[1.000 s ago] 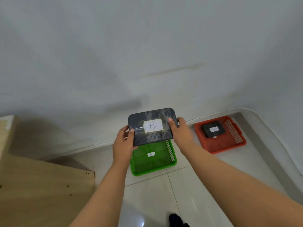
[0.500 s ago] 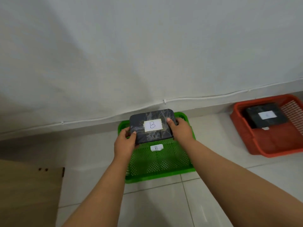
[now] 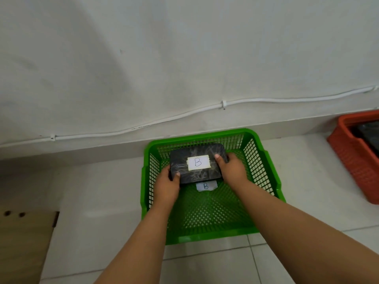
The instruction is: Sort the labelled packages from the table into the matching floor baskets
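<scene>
A dark wrapped package [image 3: 197,173] with a white label marked B is held flat inside the green floor basket [image 3: 266,173], low over its back half. My left hand [image 3: 167,185] grips the package's left end and my right hand [image 3: 232,169] grips its right end. A white tag marked B [image 3: 206,185] lies on the basket's mesh floor, just in front of the package. I cannot tell whether the package touches the mesh.
A red basket [image 3: 352,158] with a dark package [image 3: 367,132] in it stands on the floor at the right edge. A wooden table corner [image 3: 24,238] sits at the lower left. A white cable [image 3: 184,113] runs along the wall behind the baskets.
Both hands have lowered the package from above the green basket down into it. The view has come closer to the basket, and the red basket has slid to the right edge.
</scene>
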{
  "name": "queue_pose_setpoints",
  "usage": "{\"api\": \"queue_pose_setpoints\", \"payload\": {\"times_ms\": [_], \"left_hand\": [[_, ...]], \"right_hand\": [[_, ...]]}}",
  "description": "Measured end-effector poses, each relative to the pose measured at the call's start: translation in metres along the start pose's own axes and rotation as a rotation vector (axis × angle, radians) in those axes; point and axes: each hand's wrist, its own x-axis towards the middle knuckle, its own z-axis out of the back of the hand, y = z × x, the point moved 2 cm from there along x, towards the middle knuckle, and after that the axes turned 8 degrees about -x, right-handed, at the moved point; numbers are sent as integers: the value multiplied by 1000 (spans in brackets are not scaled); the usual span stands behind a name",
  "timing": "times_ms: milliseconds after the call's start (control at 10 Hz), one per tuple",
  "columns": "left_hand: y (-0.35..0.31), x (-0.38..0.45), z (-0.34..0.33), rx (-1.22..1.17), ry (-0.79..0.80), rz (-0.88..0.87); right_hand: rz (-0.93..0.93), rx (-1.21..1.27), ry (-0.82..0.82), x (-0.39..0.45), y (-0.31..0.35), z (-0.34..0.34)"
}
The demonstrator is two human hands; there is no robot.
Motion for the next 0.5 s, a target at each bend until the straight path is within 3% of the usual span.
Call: {"api": "queue_pose_setpoints", "payload": {"times_ms": [300, 400, 500], "left_hand": [[-29, -5, 18, 273, 25, -64], [-81, -22, 40, 379, 70, -89], [-145, -56, 68, 519, 98, -228]], "right_hand": [[-65, -76, 3, -26, 27, 24], [-1, -117, -20, -60, 60, 65], [81, -79, -18, -110, 105, 118]]}}
